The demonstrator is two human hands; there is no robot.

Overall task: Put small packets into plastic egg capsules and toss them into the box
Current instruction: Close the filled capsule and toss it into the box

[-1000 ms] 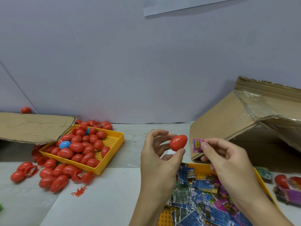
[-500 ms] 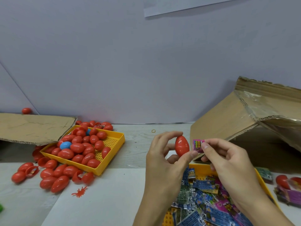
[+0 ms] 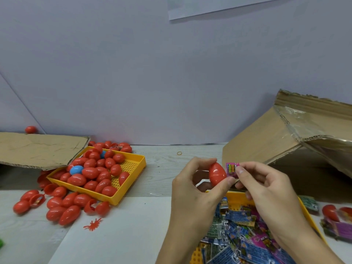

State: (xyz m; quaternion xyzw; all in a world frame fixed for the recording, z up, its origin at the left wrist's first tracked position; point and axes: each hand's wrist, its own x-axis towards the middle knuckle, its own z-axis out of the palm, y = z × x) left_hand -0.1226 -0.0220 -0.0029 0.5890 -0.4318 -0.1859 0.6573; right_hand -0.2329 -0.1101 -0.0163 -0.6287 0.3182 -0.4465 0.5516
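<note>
My left hand [image 3: 192, 189] grips a closed red egg capsule [image 3: 216, 173] upright between thumb and fingertips, above the table's middle. Just to its right, my right hand [image 3: 266, 189] pinches a small pink packet [image 3: 231, 169] that touches the capsule's side. Below both hands a yellow tray [image 3: 306, 212] holds several blue, green and pink packets [image 3: 238, 237]. A large cardboard box [image 3: 270, 141] lies open at the right, its inside in shadow.
A second yellow tray [image 3: 131, 180] at the left is heaped with red capsules and a blue one [image 3: 76, 170]. More red capsules [image 3: 61, 206] lie loose in front of it. A cardboard flap [image 3: 38, 149] covers the far left. Capsules and purple packets [image 3: 339, 220] sit at the right edge.
My left hand turned the red capsule from lying sideways to upright and brought it right, against the pink packet. My right hand stayed nearly still.
</note>
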